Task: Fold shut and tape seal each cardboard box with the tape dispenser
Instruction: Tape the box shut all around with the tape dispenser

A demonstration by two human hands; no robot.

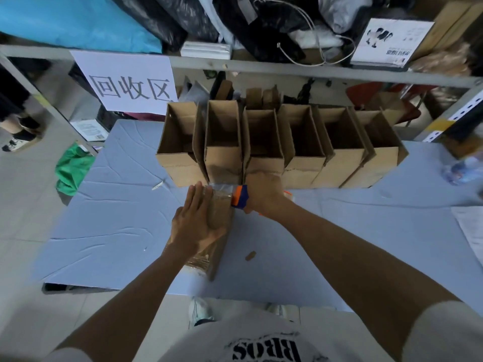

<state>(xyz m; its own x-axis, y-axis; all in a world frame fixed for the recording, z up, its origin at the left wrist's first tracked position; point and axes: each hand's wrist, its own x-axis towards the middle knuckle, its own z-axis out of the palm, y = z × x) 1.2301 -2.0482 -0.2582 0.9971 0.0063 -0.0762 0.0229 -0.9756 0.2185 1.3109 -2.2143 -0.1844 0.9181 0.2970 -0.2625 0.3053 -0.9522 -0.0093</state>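
Note:
A closed cardboard box (220,246) stands on the blue table (117,218) in front of me. My left hand (197,220) presses flat on its top, fingers straight. My right hand (264,195) grips an orange and blue tape dispenser (240,196) at the box's far right edge. A strip of clear tape (222,189) stretches from the dispenser across the far end of the box. Behind stands a row of several open cardboard boxes (274,147) with upright flaps.
A small cardboard scrap (250,256) lies right of the box. A plastic bottle (464,169) lies at the table's right edge, white paper (470,228) beside it. A metal shelf (261,67) with bags and a paper sign (128,82) stands behind. Green cloth (73,168) lies on the floor left.

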